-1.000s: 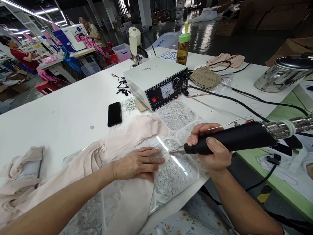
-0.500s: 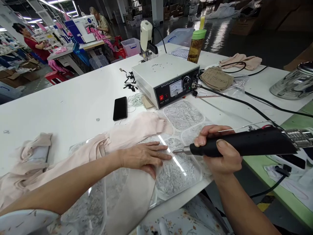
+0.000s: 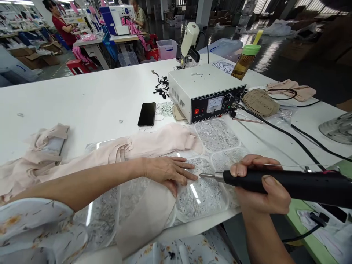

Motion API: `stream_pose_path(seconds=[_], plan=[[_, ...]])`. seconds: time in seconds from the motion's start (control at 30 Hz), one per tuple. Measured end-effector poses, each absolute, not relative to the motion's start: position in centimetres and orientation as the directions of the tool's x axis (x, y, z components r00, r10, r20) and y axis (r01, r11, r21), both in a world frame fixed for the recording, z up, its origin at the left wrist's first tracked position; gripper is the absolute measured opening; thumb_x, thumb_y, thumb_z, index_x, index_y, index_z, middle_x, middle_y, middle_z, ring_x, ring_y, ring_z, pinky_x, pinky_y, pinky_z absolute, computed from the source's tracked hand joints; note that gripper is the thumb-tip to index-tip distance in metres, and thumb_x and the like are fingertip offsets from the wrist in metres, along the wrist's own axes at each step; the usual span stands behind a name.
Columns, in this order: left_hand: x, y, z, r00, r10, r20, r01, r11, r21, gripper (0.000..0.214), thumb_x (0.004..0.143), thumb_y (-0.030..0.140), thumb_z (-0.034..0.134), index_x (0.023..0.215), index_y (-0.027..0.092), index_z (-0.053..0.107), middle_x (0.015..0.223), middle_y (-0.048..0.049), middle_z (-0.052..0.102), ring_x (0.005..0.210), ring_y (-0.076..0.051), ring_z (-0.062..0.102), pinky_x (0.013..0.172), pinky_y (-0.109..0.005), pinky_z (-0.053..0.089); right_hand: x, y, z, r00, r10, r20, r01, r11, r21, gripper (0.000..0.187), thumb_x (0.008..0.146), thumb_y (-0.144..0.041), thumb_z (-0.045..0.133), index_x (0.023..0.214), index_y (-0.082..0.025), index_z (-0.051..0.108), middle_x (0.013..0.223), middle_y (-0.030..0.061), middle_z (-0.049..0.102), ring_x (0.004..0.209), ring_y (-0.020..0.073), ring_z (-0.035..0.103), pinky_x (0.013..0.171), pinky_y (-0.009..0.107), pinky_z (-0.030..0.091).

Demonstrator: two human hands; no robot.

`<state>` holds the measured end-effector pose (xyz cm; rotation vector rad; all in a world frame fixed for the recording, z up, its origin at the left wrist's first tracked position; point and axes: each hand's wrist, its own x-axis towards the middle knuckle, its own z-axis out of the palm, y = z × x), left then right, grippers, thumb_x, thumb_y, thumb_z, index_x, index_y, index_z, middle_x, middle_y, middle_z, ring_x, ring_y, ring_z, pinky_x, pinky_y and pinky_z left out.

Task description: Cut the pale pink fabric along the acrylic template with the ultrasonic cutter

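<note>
My left hand (image 3: 169, 172) lies palm down with its fingers stretched out, pressing on a pale pink piece of fabric (image 3: 150, 211) that drapes over the table's front edge. My right hand (image 3: 261, 187) is wrapped round the black handle of an ultrasonic welder (image 3: 297, 185). Its pointed metal tip ends close beside my left index fingertip, over the fabric's edge; I cannot tell whether it touches. Beneath lies a clear plastic mat (image 3: 203, 209) with rounded panels. Behind my left hand a folded strip of pink fabric (image 3: 162, 141) stretches across the mat.
A control box (image 3: 206, 84) with a dial stands behind the mat, its cable (image 3: 286, 130) running to the welder. Around it are a phone (image 3: 146, 114), a green-lidded bottle (image 3: 245, 62), cardboard patterns (image 3: 261, 102) and a glass jar (image 3: 338, 126). Two people sit at sewing machines far left.
The camera view has turned, so the scene appears shifted to the right. Both hands stay at nearly the same place on the fabric, with the welder's tip still beside my left fingers.
</note>
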<state>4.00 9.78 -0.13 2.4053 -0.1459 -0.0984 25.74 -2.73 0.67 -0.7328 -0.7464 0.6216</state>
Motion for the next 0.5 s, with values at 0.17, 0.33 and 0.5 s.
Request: stream_pose_path(seconds=[0.17, 0.33, 0.5], plan=[[4.12, 9.73, 0.04, 0.983, -0.172, -0.057, -0.098, -0.767, 0.634, 0.013, 0.086, 0.034, 0.068, 0.090, 0.023, 0.065, 0.146, 0.0000, 0.046, 0.145, -0.019, 0.023, 0.121, -0.031, 0.008, 25.81, -2.93, 0.80, 0.585, 0.724, 0.366, -0.215, 0.574, -0.790, 0.020, 0.058, -0.024, 0.056, 0.074, -0.018, 0.065, 0.069, 0.0009, 0.062, 0.043, 0.0109, 0.050, 0.039, 0.027, 0.041], [4.35, 9.68, 0.47, 0.984, -0.127, -0.127, 0.003, -0.695, 0.719, 0.010, 0.085, 0.033, 0.069, 0.084, 0.025, 0.065, 0.145, 0.0043, 0.047, 0.145, -0.017, 0.023, 0.121, -0.029, 0.005, 25.89, -3.20, 0.78, 0.575, 0.729, 0.370, -0.194, 0.561, -0.804, 0.020, 0.058, -0.026, 0.055, 0.074, -0.017, 0.064, 0.067, 0.0008, 0.060, 0.044, 0.0114, 0.050, 0.041, 0.027, 0.042], [4.38, 9.51, 0.72, 0.990, -0.118, -0.071, -0.027, -0.672, 0.740, 0.014, 0.076, 0.020, 0.077, 0.077, 0.023, 0.064, 0.141, 0.0040, 0.051, 0.143, -0.019, 0.027, 0.121, -0.029, 0.008, 25.91, -3.52, 0.57, 0.564, 0.733, 0.379, -0.145, 0.540, -0.829, 0.021, 0.058, -0.026, 0.053, 0.075, -0.017, 0.063, 0.068, 0.0014, 0.059, 0.045, 0.0118, 0.050, 0.041, 0.029, 0.042]])
